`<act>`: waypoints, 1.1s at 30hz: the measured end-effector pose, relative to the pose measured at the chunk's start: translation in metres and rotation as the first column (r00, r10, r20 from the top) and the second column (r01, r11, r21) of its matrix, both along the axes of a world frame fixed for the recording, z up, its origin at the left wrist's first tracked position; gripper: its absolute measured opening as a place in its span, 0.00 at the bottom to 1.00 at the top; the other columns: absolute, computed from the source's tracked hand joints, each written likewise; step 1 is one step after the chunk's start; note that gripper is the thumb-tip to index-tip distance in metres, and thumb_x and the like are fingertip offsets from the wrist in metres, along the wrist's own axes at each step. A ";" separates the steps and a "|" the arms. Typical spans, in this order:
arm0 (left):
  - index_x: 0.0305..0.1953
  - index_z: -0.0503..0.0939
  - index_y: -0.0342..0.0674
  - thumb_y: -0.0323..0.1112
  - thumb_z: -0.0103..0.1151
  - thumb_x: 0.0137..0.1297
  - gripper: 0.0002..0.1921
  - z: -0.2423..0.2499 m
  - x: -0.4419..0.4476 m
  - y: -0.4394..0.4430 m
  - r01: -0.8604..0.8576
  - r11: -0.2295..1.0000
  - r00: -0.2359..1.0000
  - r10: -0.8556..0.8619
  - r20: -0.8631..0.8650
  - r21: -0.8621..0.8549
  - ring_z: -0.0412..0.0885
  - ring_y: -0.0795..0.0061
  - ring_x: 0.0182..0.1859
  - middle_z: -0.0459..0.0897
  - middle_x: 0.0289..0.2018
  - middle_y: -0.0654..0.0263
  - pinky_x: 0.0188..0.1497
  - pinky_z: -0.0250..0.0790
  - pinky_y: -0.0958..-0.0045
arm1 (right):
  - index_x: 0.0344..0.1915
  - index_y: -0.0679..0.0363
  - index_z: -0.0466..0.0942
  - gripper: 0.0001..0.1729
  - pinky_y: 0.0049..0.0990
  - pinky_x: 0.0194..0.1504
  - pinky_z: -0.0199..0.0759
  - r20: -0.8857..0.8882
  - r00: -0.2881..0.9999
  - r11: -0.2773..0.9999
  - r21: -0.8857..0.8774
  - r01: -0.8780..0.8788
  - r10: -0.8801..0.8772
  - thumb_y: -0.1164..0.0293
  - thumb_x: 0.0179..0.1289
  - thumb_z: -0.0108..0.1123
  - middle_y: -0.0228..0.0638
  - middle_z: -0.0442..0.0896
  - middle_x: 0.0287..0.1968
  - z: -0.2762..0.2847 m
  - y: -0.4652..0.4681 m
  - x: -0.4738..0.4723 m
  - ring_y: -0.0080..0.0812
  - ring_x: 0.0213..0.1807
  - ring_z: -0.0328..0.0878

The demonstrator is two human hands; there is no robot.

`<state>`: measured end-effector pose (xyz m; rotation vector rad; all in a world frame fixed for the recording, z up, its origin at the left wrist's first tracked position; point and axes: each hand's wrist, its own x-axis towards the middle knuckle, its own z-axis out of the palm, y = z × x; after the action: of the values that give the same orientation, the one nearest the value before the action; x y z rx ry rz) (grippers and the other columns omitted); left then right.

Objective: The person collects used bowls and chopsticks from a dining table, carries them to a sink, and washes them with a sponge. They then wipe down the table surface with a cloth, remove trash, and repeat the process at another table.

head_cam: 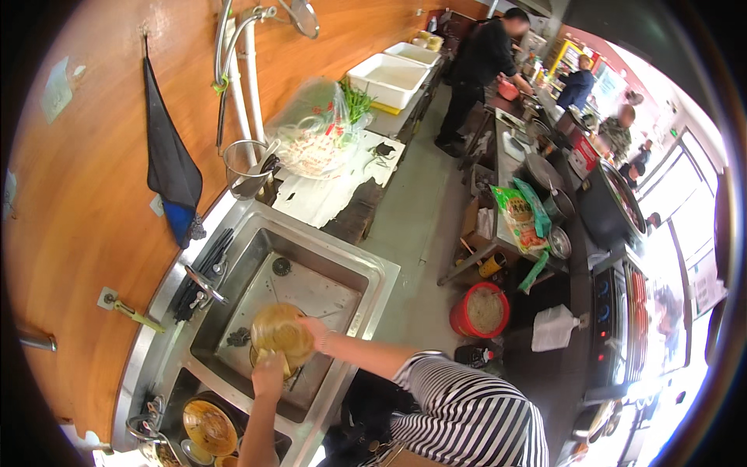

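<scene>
A yellowish-brown bowl [280, 333], blurred by motion, is tilted over the stainless-steel sink basin [344, 280]. My right hand [315, 334], with a bracelet at the wrist, grips its rim at the right side. At the bowl's near edge, my left hand [269, 373] is closed around a pale yellow object [286, 366], too blurred to identify. A dark round rim shows partly beneath the bowl. Left of the bowl, a dark scrubber-like clump [238, 337] lies on the basin floor. A black drain strainer [281, 267] sits at the far end.
A second basin holds a food-stained bowl [210, 426]. Black chopsticks [204, 274] lie behind the faucet [205, 286]. Beyond the sink, a plastic bag [315, 140] rests on a worn white board. A red bucket [461, 315] stands on the floor. A person in black [478, 64] works farther off.
</scene>
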<state>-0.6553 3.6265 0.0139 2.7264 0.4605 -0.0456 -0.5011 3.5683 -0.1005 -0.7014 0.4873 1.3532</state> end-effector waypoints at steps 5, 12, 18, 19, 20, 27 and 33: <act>0.43 0.79 0.45 0.29 0.48 0.60 0.12 -0.034 0.010 0.003 0.130 0.979 0.987 -0.113 -0.110 0.160 0.81 0.56 0.35 0.81 0.34 0.56 0.39 0.74 0.60 | 0.53 0.63 0.70 0.18 0.47 0.54 0.70 0.020 0.987 0.988 0.003 -0.157 0.157 0.70 0.64 0.53 0.46 0.78 0.49 -0.003 0.008 0.024 0.44 0.50 0.76; 0.44 0.79 0.46 0.31 0.50 0.57 0.13 0.002 0.026 -0.008 -0.192 0.980 0.981 0.192 0.009 0.045 0.80 0.65 0.42 0.82 0.37 0.66 0.48 0.72 0.62 | 0.53 0.61 0.71 0.17 0.46 0.57 0.67 -0.045 0.977 0.976 -0.054 -0.209 0.207 0.68 0.67 0.48 0.44 0.77 0.52 0.016 0.019 0.020 0.45 0.53 0.75; 0.54 0.74 0.38 0.38 0.48 0.63 0.20 0.018 -0.013 0.019 -0.442 0.741 0.661 0.650 0.375 -0.506 0.67 0.60 0.61 0.74 0.54 0.55 0.66 0.52 0.60 | 0.57 0.63 0.67 0.21 0.43 0.55 0.71 -0.041 0.817 0.818 0.020 -0.575 0.575 0.70 0.65 0.52 0.44 0.75 0.54 0.024 0.009 0.012 0.43 0.54 0.75; 0.57 0.72 0.36 0.39 0.46 0.66 0.21 0.015 -0.007 0.021 -0.417 0.586 0.458 0.796 0.397 -0.695 0.65 0.59 0.63 0.72 0.58 0.54 0.67 0.51 0.62 | 0.56 0.63 0.67 0.21 0.42 0.54 0.72 0.104 0.765 0.768 0.025 -0.641 0.635 0.72 0.64 0.53 0.43 0.76 0.52 0.021 0.013 0.007 0.42 0.53 0.76; 0.59 0.66 0.35 0.39 0.45 0.66 0.23 0.012 0.000 0.019 -0.468 0.532 0.362 0.844 0.396 -0.705 0.62 0.57 0.65 0.67 0.60 0.52 0.67 0.49 0.62 | 0.56 0.62 0.67 0.21 0.40 0.53 0.73 0.266 0.702 0.737 -0.049 -0.674 0.660 0.74 0.63 0.53 0.42 0.76 0.51 0.017 0.016 0.000 0.41 0.52 0.76; 0.62 0.59 0.30 0.43 0.44 0.67 0.28 0.008 0.039 -0.001 -0.800 0.397 0.253 0.903 0.346 -0.451 0.68 0.50 0.59 0.69 0.56 0.45 0.62 0.59 0.59 | 0.64 0.50 0.54 0.39 0.36 0.55 0.73 0.091 0.841 0.835 0.099 -0.541 0.534 0.88 0.53 0.51 0.38 0.65 0.61 0.022 0.027 -0.016 0.38 0.59 0.70; 0.49 0.74 0.36 0.42 0.41 0.68 0.19 -0.088 -0.006 0.071 0.283 -0.742 0.588 0.634 -0.501 -0.607 0.79 0.58 0.45 0.80 0.44 0.55 0.51 0.71 0.59 | 0.60 0.59 0.65 0.23 0.30 0.48 0.75 0.262 0.672 0.651 0.176 -0.739 0.692 0.73 0.65 0.53 0.31 0.77 0.51 0.038 0.020 -0.027 0.30 0.51 0.77</act>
<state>-0.6616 3.6973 -0.0739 0.0323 0.6777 0.3755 -0.5281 3.5884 -0.0628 -0.8128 -0.1689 2.0432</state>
